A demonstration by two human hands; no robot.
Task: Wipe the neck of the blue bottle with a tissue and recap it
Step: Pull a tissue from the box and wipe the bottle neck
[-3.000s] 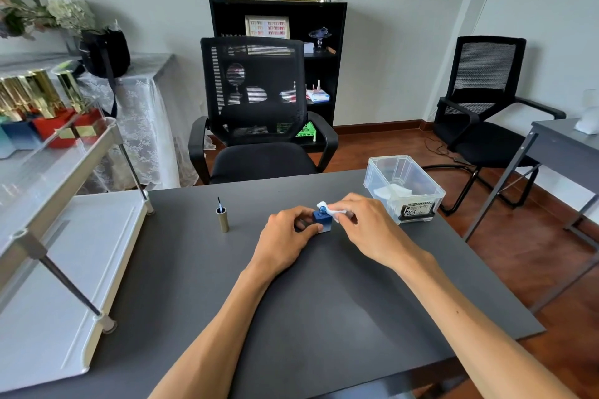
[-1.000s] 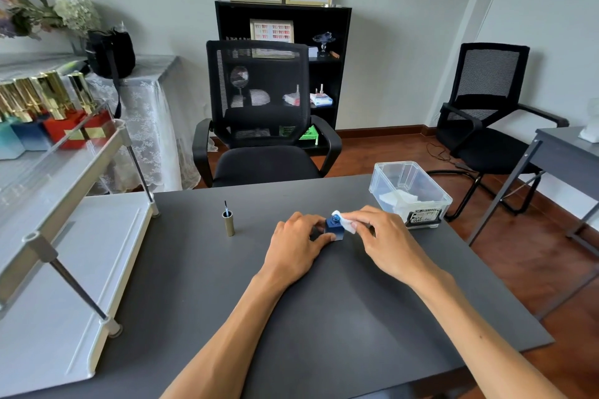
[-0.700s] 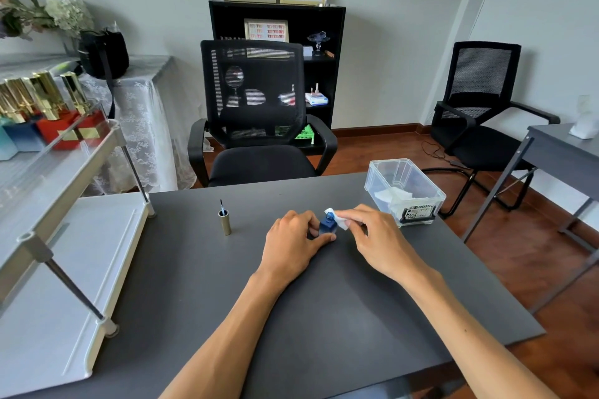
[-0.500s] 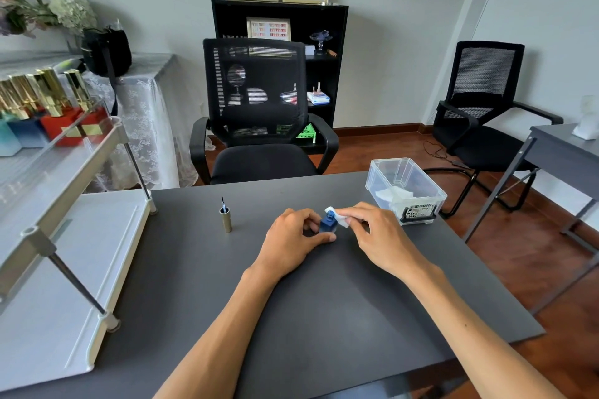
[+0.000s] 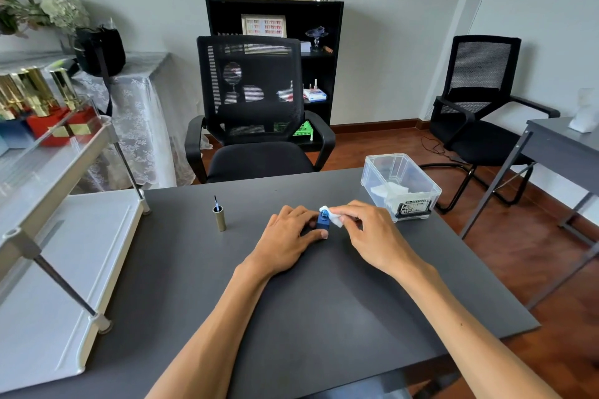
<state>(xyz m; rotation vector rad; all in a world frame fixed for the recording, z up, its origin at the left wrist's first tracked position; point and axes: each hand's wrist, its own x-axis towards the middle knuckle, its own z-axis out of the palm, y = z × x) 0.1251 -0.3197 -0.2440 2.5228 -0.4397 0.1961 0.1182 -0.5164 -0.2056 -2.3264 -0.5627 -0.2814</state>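
while uncapped, blue bottle [image 5: 322, 221] upright

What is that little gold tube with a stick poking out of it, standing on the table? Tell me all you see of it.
The gold cap is a slim, metallic-looking cylinder standing upright on the dark grey table, open end up. A thin brush rises from it, slightly tilted, dark with a bluish lower part. It stands alone, apart from the left hand, and nothing touches it.
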